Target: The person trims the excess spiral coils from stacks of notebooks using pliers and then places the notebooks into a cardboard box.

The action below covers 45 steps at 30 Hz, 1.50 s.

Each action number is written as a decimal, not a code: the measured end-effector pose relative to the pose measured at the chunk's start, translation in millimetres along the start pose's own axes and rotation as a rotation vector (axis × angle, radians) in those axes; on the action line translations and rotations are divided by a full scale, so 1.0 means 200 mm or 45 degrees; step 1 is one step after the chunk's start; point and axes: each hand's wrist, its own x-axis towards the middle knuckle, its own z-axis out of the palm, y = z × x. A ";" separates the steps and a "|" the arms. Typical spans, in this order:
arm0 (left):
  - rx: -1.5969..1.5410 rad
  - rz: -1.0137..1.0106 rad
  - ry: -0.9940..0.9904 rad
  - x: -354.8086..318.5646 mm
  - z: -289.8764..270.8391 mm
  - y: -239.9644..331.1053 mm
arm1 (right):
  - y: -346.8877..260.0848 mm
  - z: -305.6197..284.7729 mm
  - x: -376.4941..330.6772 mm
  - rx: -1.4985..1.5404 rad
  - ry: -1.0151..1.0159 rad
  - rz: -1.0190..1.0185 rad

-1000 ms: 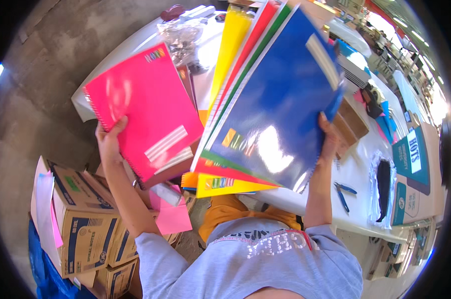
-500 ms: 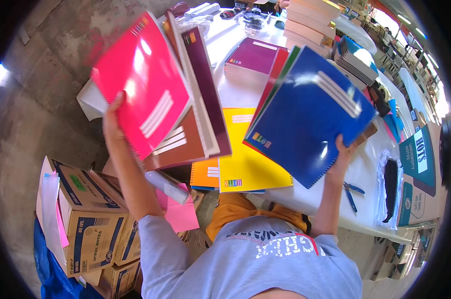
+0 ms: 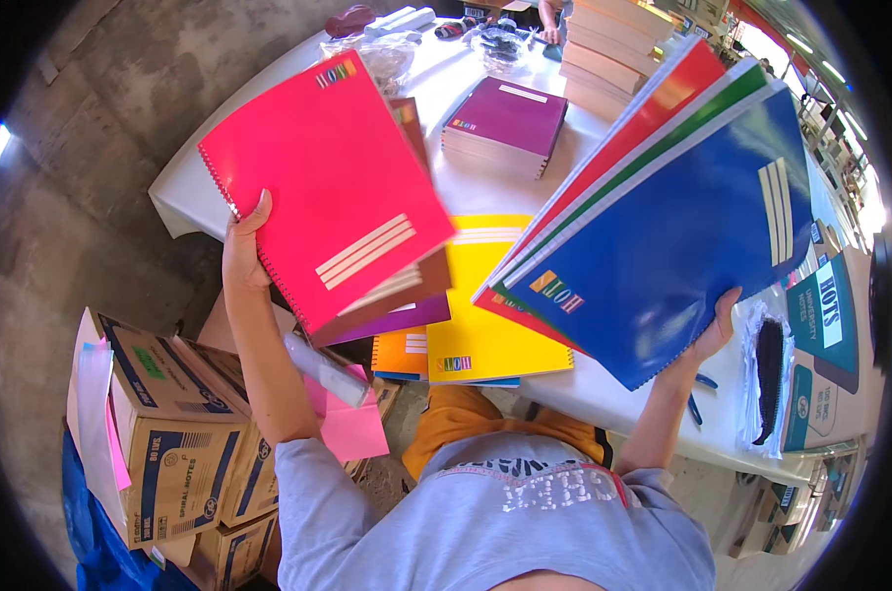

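Observation:
Wrapped round the spiral edge, my left hand [image 3: 246, 246] holds several notebooks: a glossy pink spiral notebook [image 3: 318, 187] on top, with a brown one [image 3: 431, 281] and a purple one [image 3: 397, 318] showing beneath. My right hand [image 3: 714, 330] grips a fanned bunch by its lower right edge, thumb on the blue spiral notebook [image 3: 663, 246]. Behind the blue cover show a green notebook [image 3: 744, 81] and a red notebook [image 3: 697, 74]. Both bunches are tilted above the table. Between them a yellow notebook [image 3: 505, 330] lies flat, partly over an orange notebook [image 3: 392, 353].
A stack of purple notebooks [image 3: 510, 108] sits farther back on the white table [image 3: 210, 172]. Tall paper stacks [image 3: 604, 59] rise behind it. Blue-handled pliers [image 3: 697, 399] lie at right, near printed cartons [image 3: 825, 315]. Brown boxes [image 3: 185, 473] stand lower left. Another person's hand [image 3: 549, 30] shows at the back.
The left bunch has swung right and its notebooks sit closer together. My right hand has moved right, and its bunch has fanned out, showing more of the green and red notebooks.

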 end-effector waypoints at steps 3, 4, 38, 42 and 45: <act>-0.074 -0.174 0.028 -0.09 0.10 -0.08 | 0.13 0.09 0.06 -0.036 0.135 -0.102; 0.014 -0.253 0.099 -0.11 0.14 -0.17 | 0.14 0.11 0.08 -0.082 0.242 -0.180; 0.763 -0.536 0.359 -0.56 -0.30 -0.61 | 0.43 -0.12 0.16 -1.431 -0.126 0.169; 0.118 -0.157 0.380 -0.66 -0.33 -0.75 | 0.25 0.40 0.51 -1.419 -0.896 0.239; 0.116 0.156 0.598 -0.55 -0.09 -0.64 | 0.38 0.76 0.73 -1.615 -1.845 0.353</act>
